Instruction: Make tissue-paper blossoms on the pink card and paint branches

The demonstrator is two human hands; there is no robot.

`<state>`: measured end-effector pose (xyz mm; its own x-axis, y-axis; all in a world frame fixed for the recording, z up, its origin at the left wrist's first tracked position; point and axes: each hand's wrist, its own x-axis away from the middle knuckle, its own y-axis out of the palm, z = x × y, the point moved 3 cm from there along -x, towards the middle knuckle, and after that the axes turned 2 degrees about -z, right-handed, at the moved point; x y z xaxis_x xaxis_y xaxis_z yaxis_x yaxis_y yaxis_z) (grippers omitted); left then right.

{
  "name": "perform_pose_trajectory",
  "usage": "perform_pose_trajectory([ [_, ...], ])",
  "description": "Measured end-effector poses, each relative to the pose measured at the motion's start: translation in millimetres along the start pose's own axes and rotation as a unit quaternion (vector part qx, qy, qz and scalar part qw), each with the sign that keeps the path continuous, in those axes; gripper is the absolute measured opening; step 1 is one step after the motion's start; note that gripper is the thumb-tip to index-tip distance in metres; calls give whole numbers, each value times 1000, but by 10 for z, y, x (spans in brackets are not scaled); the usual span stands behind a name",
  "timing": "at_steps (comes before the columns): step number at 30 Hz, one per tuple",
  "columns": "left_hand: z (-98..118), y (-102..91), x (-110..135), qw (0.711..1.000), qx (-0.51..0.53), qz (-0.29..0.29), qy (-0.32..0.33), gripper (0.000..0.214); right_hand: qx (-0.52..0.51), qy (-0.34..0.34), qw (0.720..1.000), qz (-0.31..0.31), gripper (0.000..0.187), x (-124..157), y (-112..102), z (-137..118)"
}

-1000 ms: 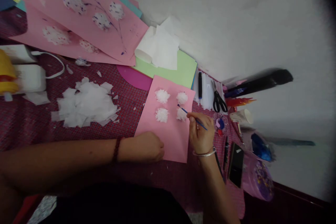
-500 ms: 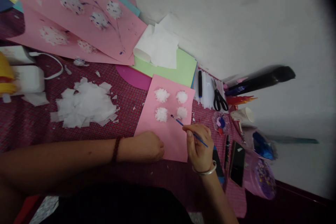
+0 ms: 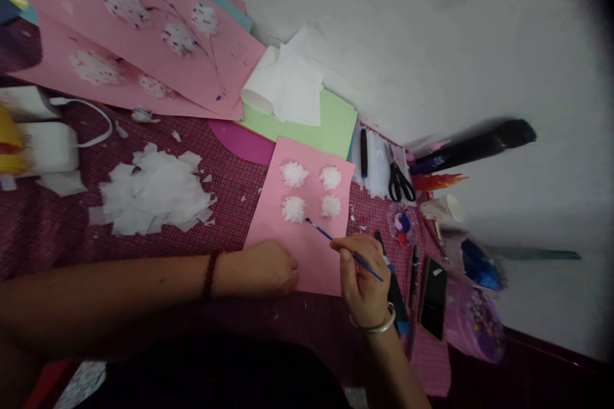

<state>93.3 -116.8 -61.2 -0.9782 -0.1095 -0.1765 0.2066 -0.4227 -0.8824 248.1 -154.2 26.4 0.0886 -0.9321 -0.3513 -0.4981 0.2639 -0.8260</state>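
A pink sheet of paper (image 3: 268, 230) lies in front of me, with several fluffy white paper puffs (image 3: 293, 174) on its upper half. My right hand (image 3: 362, 275) pinches a thin blue paintbrush (image 3: 320, 230) by its handle. The brush's dark tip is just right of the lower left puff (image 3: 293, 209); whether it touches the paper I cannot tell. Curled into a loose fist, my left hand (image 3: 268, 267) rests on the sheet's lower left edge, its fingertips turned under and partly hidden. A small clear palette (image 3: 401, 222) with purple, blue and red paint sits right of the sheet.
A pile of white tissue pieces (image 3: 156, 192) lies on the left. Finished pink sheets with spotted puffs (image 3: 225, 67) are at the back left. Scissors (image 3: 399, 182), a black marker (image 3: 364, 152), a paper cup (image 3: 444, 209), a phone (image 3: 433, 297) and a pink tub (image 3: 472, 323) line the right side by the wall.
The paintbrush tip has moved a little left and down, toward the lower left puff. My right hand has shifted slightly down with it; my left hand stays in place.
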Motion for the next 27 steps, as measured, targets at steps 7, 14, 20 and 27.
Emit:
perform_pose_trajectory([
  [7,11,-23,-7,1000,-4,-9,-6,18,49,-1,998,44,17,-161,33,238],
  [14,6,0,4,1000,-1,5,-4,18,52,-3,998,41,17,-204,100,306],
  [20,-7,17,16,1000,3,29,7,20,-28,-4,999,19,17,-77,12,74],
  [27,-6,25,1,1000,-10,13,7,18,-26,-2,999,23,18,9,-23,41],
])
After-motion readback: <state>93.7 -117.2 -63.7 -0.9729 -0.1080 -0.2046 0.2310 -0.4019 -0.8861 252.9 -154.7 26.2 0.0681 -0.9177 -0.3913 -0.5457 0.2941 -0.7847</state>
